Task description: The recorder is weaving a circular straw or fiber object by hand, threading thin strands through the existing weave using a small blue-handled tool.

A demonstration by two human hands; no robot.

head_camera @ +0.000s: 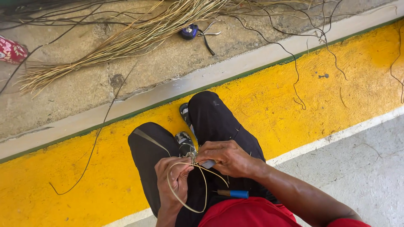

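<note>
My left hand (173, 181) and my right hand (227, 158) meet over my lap, above black trousers (210, 117). Both pinch a small knot of pale straw-coloured fibre strips (191, 162). One strip curls in a loop (185, 197) below my left hand. My right hand also grips a short grey piece (209, 164) against the strips. A tool with a blue handle (233, 194) lies on my lap just under my right wrist.
A large bundle of dry straw-coloured stalks (126, 38) lies on the concrete floor ahead. Beside it rest a blue tape measure (190, 31) and a dark tool (207, 42). Thin dark strands (294, 75) trail across the yellow painted kerb (315, 96). A red patterned object (11, 50) sits far left.
</note>
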